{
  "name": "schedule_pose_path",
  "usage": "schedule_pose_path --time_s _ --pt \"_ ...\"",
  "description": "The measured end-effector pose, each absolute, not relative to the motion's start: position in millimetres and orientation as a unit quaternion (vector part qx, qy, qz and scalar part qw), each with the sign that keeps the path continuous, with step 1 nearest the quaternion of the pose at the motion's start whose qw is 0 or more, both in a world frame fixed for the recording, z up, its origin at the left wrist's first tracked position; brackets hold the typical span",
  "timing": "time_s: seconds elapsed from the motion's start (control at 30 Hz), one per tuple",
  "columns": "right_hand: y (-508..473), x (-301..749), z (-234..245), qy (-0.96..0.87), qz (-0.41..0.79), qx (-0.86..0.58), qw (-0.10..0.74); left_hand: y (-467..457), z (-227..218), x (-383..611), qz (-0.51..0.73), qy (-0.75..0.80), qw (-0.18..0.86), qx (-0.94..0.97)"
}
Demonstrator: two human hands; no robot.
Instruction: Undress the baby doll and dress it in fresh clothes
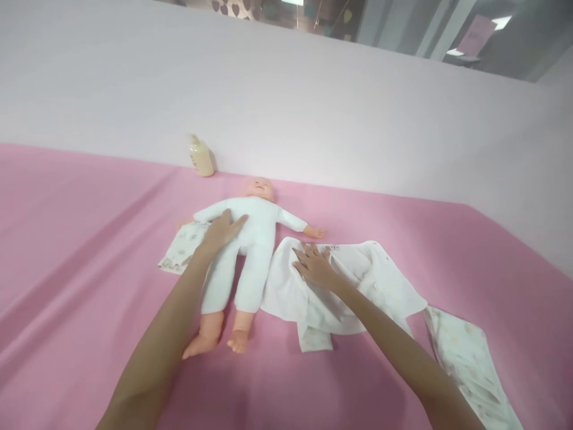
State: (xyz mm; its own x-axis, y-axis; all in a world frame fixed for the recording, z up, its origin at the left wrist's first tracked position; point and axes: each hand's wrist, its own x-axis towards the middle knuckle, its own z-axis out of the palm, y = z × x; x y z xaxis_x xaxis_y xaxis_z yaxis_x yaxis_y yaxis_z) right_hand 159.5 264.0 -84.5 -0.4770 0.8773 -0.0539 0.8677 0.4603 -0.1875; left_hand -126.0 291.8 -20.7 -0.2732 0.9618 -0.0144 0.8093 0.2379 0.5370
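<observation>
A baby doll (257, 230) with a white cloth body lies on its back, arms spread and bare feet toward me. My left hand (221, 230) rests on the side of its torso, fingers apart. To the doll's right a white baby shirt (376, 269) is spread out, its sleeve end sticking out at the bottom. My right hand (316, 266) lies flat on the shirt near its upper left edge, fingers spread. Partly under the doll's arm and behind my left wrist is a folded patterned cloth (181, 245).
Everything lies on a pink sheet (89, 251). A pump bottle (202, 158) stands at the back against the white wall (286, 113). Another folded patterned cloth (470, 358) lies at the lower right, beyond my right forearm. Above the wall is a window (403, 30).
</observation>
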Motion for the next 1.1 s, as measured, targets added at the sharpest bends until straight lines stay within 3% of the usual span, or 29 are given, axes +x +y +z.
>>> schedule_pose_path --time_s 0.2,0.37,0.53,0.67,0.83,0.97,1.1 --pt "274.6 144.7 -80.2 -0.848 0.096 -0.521 -0.011 304.0 -34.0 -138.7 0.311 0.716 0.313 0.541" --pt "273.8 131.6 -76.6 -0.831 0.087 -0.549 -0.013 301.5 -23.8 -122.8 0.418 0.682 0.269 0.537" --pt "271.9 130.1 -66.8 -0.82 0.127 -0.558 0.006 275.1 18.7 -117.7 0.475 0.667 0.206 0.535" --pt "260.5 138.4 -22.0 -0.758 0.247 -0.591 0.123 237.0 59.9 -110.2 0.519 0.614 0.225 0.551" --pt "204.4 153.3 62.4 -0.638 0.529 -0.409 0.381 191.8 83.2 -63.0 0.548 0.521 0.273 0.595" --pt "158.0 183.1 88.6 -0.561 0.44 -0.494 0.498 159.1 65.6 -4.9 0.569 0.447 0.329 0.607" --pt "136.9 231.9 70.8 -0.485 0.442 -0.575 0.49 131.7 26.8 41.8 0.51 0.357 0.416 0.662"
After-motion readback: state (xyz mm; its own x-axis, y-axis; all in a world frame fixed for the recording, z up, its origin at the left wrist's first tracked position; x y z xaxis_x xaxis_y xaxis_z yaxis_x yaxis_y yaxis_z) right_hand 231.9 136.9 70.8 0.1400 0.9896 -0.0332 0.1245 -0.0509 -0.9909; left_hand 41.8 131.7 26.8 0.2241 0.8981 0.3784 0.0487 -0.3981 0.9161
